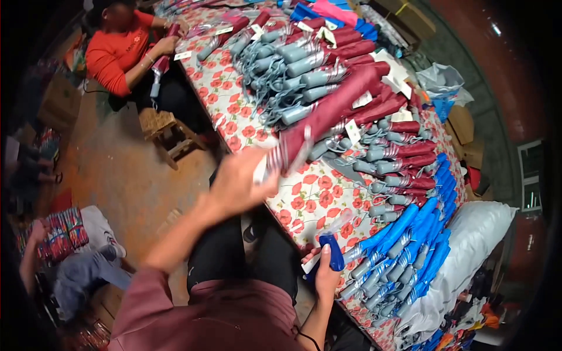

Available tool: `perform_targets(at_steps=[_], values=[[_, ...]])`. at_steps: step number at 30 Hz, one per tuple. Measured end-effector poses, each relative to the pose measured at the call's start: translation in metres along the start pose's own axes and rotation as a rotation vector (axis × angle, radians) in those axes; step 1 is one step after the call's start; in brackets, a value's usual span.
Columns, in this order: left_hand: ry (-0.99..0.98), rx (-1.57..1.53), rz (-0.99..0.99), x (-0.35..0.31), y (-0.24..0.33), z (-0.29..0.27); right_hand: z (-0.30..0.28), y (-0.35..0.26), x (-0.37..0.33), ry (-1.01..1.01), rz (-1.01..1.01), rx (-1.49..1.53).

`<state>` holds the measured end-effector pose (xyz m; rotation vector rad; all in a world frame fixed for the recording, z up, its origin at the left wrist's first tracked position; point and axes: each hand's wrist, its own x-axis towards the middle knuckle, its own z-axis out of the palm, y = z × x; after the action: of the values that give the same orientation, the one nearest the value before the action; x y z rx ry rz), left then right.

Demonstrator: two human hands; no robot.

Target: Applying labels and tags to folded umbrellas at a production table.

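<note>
The left hand [240, 178] has its fingers closed tight around one end of a dark red folded umbrella [332, 111]. It is held up at a slant over the tabletop's [304, 202] near edge and is a bit blurry. The right hand [326, 278] is wrapped around a blue hand tool [333, 253], just by the same edge, with the thumb pressed on it. How its other fingers bend is hard to tell. More dark red umbrellas [410, 149] lie across the tabletop, and blue umbrellas [404, 225] lie toward its right end.
</note>
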<state>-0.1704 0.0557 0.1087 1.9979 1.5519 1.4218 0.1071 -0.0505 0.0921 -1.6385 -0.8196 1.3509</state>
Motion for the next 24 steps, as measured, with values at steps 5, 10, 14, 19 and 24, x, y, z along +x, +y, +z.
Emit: perform_targets(at_steps=[5,10,14,19,24], values=[[-0.002,0.639,0.295,0.185,-0.060,0.013,-0.002,0.005,-0.015,0.000,-0.026,-0.098],[-0.418,0.668,0.160,0.250,-0.096,0.055,0.009,0.002,-0.015,-0.012,-0.042,-0.114],[0.091,0.321,0.035,0.177,-0.074,0.035,0.015,-0.001,-0.015,0.031,-0.019,-0.046],[0.399,0.022,-0.411,-0.050,-0.139,-0.009,0.022,-0.004,-0.007,-0.079,-0.061,-0.142],[-0.061,0.609,-1.203,-0.274,-0.205,-0.105,0.032,-0.003,0.012,-0.108,0.058,-0.272]])
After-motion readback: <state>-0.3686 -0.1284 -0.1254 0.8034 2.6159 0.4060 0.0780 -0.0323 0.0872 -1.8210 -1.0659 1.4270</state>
